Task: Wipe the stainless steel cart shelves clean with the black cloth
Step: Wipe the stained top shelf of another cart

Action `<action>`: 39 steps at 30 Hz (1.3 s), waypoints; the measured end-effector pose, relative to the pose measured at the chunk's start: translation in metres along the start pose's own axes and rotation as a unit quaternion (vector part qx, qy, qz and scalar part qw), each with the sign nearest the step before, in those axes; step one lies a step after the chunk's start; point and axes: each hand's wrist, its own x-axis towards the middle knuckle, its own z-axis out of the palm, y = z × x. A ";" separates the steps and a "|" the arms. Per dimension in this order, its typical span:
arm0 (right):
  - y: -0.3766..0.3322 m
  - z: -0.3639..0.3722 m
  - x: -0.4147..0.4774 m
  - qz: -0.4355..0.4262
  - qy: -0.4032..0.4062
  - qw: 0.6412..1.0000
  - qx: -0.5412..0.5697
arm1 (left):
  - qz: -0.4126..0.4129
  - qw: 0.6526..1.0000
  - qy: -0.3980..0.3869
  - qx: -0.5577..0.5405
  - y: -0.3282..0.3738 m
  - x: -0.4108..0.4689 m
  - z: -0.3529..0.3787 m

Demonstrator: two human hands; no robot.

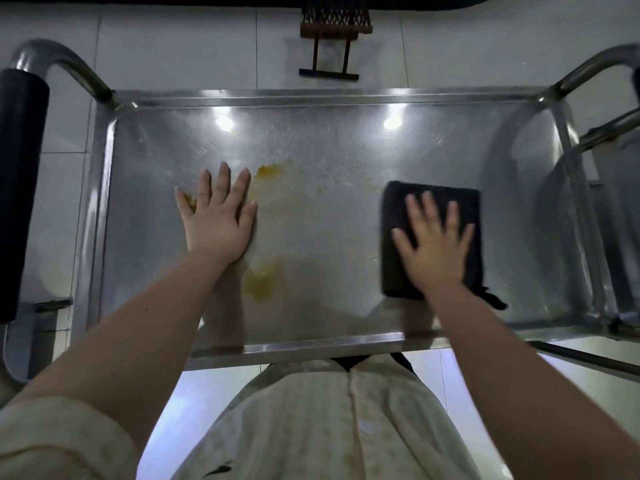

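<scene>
Folded black cloth (393, 271) lies on the right half of the shiny stainless steel cart shelf (329, 237), flattened under the spread right hand (434, 244). The left hand (216, 220), fingers splayed too, braces flat on the metal. Wiping looks barely begun (I'd judge): the yellow greasy smears (261, 282) at centre call for a leftward sweep. Pale tiled floor (173, 46) lies all round.

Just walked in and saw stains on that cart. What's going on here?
A person is wiping a steel cart shelf. The right hand presses a folded black cloth flat on the shelf's right side. The left hand rests flat to the left, beside yellow stains not yet wiped away.
</scene>
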 end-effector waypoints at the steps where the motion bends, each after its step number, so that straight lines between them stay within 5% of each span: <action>1: 0.026 -0.008 0.009 0.040 -0.006 0.999 0.003 | 0.001 1.000 0.001 0.001 0.001 0.001 0.001; 4: 0.062 -0.021 0.027 0.135 -0.026 0.990 0.026 | 0.001 1.000 0.006 0.008 0.005 0.002 0.003; 7: 0.024 -0.016 0.037 0.160 -0.011 0.987 0.028 | 0.001 1.000 0.008 0.006 0.009 0.004 0.005; 14: -0.179 0.011 0.041 -0.116 -0.039 0.992 -0.019 | 0.004 1.000 0.010 -0.004 0.006 0.005 0.006; 18: -0.191 0.010 0.043 -0.191 -0.050 0.980 -0.015 | 0.003 1.000 0.006 -0.006 0.006 0.004 0.004; 20: -0.157 0.004 0.059 -0.159 -0.031 0.987 -0.012 | 0.005 1.000 0.008 -0.013 0.007 0.005 0.004; 26: -0.013 -0.027 0.104 0.114 -0.020 0.993 0.014 | 0.003 1.000 0.017 -0.013 0.009 0.007 0.008; 30: -0.040 -0.030 0.127 0.192 -0.031 0.980 0.040 | 0.004 1.000 0.019 -0.011 0.012 0.012 0.009; 34: -0.139 -0.016 0.145 0.011 -0.034 0.999 0.002 | 0.014 1.000 0.018 -0.006 0.010 0.014 0.009; 39: -0.231 -0.005 0.134 -0.192 -0.063 0.979 -0.032 | -0.007 1.000 0.028 -0.012 0.009 0.013 0.009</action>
